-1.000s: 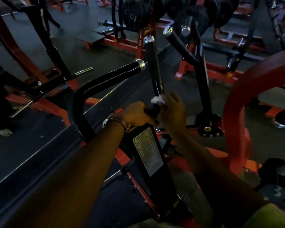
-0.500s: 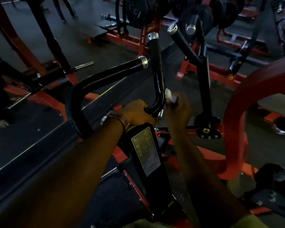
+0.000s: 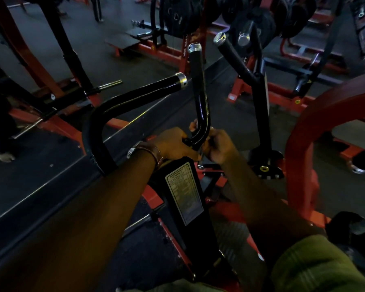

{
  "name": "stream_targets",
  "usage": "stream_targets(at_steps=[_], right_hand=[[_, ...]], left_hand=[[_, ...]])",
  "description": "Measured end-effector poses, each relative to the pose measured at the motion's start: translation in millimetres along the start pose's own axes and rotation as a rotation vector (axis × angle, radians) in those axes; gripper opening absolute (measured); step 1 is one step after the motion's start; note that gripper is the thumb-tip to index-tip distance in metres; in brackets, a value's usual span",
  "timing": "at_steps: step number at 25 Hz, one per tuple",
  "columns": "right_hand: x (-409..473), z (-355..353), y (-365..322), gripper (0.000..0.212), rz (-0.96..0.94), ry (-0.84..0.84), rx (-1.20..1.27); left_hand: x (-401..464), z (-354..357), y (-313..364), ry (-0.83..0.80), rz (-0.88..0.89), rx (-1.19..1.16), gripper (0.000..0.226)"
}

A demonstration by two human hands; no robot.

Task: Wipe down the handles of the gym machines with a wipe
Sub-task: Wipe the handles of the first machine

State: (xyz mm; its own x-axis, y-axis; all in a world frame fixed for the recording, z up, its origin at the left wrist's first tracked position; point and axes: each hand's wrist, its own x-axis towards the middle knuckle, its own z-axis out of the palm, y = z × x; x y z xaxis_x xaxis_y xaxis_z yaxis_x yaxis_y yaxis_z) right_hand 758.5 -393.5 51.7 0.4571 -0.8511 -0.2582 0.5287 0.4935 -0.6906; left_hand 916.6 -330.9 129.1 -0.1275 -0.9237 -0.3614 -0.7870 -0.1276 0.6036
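A black upright handle [image 3: 199, 85] with a chrome end cap rises from the machine's black arm [image 3: 185, 199]. My left hand [image 3: 173, 144] grips the handle's base from the left. My right hand [image 3: 218, 146] is wrapped round the handle's lower bend from the right, with fingertips showing behind the tube. The white wipe is hidden inside that hand. A second black handle [image 3: 139, 91] curves away to the left. A third handle [image 3: 233, 56] stands at the right on the neighbouring arm.
A thick red frame tube [image 3: 308, 127] arches close on the right. Red and black machines, weight plates [image 3: 177, 15] and a flat bench [image 3: 122, 41] fill the far side. Dark rubber floor [image 3: 30, 165] lies to the left.
My right hand has slid down the upright handle to its lower bend, and the wipe, seen at the fingers before, is now covered. My left hand has stayed at the base.
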Motion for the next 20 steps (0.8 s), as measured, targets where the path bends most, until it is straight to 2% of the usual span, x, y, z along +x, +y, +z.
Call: stream_targets(at_steps=[4, 8, 12, 15, 18, 20], right_hand=[[20, 14, -27, 0.023, -0.046, -0.02, -0.03], [46, 44, -65, 0.038, -0.101, -0.001, -0.006], [19, 9, -13, 0.025, -0.044, 0.016, 0.063], [-4, -14, 25, 0.036, -0.101, 0.002, 0.023], [8, 0, -6, 0.039, -0.316, 0.151, -0.163], [24, 24, -48, 0.03, -0.635, 0.177, -0.442]], left_hand=[[1, 1, 1, 0.006, 0.003, 0.017, 0.037], [0, -1, 1, -0.003, -0.023, 0.002, 0.04], [2, 0, 0, -0.004, -0.017, 0.007, 0.041], [1, 0, 0, 0.016, -0.014, 0.006, 0.038], [2, 1, 0, 0.023, -0.001, 0.017, 0.038], [4, 0, -1, 0.005, 0.005, 0.031, 0.03]])
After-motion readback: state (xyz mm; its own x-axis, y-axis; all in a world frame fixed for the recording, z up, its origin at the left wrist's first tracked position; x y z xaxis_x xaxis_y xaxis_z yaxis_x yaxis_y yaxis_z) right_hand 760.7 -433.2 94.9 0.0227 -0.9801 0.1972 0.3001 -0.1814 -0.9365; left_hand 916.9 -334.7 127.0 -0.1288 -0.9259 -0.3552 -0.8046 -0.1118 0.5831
